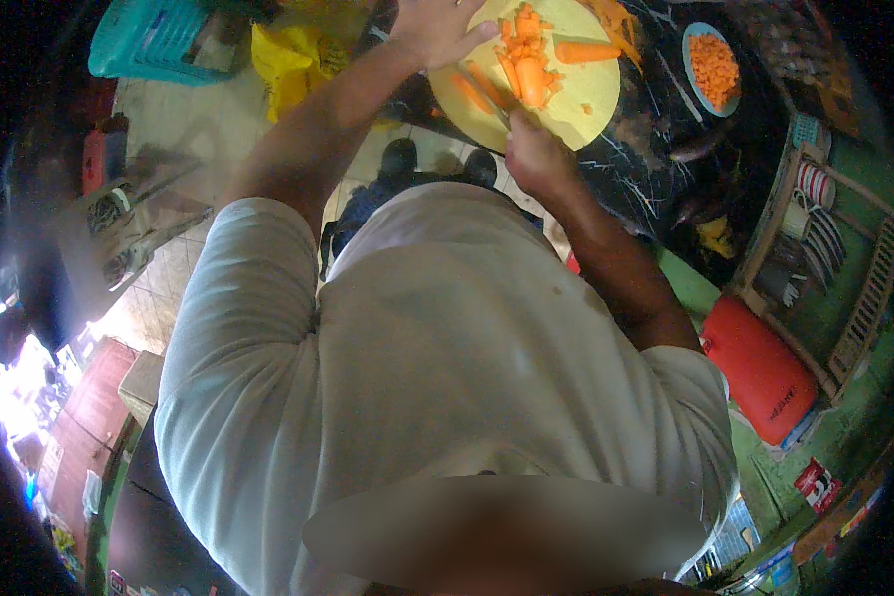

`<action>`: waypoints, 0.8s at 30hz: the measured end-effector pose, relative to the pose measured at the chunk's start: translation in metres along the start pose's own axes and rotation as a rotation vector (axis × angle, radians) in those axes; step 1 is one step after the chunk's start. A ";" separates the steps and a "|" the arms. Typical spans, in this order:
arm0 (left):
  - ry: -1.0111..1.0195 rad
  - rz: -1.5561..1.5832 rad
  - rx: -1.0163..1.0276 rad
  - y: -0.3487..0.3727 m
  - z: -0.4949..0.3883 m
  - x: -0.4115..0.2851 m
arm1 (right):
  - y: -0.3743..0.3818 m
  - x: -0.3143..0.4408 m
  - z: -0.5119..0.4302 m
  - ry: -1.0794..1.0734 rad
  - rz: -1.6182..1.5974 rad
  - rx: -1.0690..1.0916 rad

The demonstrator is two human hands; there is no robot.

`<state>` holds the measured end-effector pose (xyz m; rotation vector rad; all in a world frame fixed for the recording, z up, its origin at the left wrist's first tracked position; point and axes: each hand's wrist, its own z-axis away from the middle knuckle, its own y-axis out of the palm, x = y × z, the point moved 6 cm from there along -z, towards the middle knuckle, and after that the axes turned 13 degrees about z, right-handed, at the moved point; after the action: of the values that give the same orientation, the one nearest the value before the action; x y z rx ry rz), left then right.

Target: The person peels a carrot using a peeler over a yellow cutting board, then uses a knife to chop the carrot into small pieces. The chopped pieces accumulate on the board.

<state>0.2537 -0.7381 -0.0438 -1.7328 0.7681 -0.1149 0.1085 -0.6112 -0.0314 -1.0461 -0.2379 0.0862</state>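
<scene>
A round yellow cutting board (592, 123) lies on the dark marbled counter, bearing cut carrot pieces (527, 37), a thick carrot chunk (531, 82) and a peeled carrot (587, 51). My right hand (540, 153) grips a knife (486, 97) by its handle at the board's near edge, the blade pointing up and left beside long carrot slices (471, 92). My left hand (443, 33) is spread at the board's upper left, fingers apart, with nothing seen in it. Orange peelings (618, 26) lie at the board's top right edge.
A bowl of diced carrot (714, 73) stands right of the board, with another knife (679, 88) between them. Dark long vegetables (704, 145) lie nearer on the counter. A dish rack (760, 261) with plates stands at right. A yellow bag (287, 63) and a teal plastic chair (149, 45) are at left.
</scene>
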 end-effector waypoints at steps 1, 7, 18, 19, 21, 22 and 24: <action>0.021 -0.002 -0.003 0.004 0.003 -0.001 | 0.001 0.001 -0.001 -0.005 0.010 -0.016; 0.111 0.006 -0.027 0.020 0.007 -0.005 | 0.005 -0.002 -0.002 -0.006 0.020 0.034; 0.031 0.108 0.129 0.021 0.008 -0.007 | 0.018 -0.003 -0.006 -0.065 0.036 -0.207; 0.022 0.123 0.148 0.022 0.009 -0.007 | 0.023 -0.005 -0.008 -0.052 0.041 -0.183; 0.009 0.149 0.180 0.025 0.011 -0.006 | 0.029 -0.007 -0.011 -0.023 0.051 -0.136; 0.008 0.123 0.206 0.027 0.008 -0.006 | 0.028 -0.008 -0.012 -0.024 0.036 -0.145; -0.002 0.080 0.266 0.031 0.005 -0.006 | 0.030 -0.008 -0.012 -0.001 0.011 -0.094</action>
<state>0.2378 -0.7337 -0.0717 -1.4488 0.7831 -0.1535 0.1044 -0.6077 -0.0641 -1.1411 -0.2383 0.0863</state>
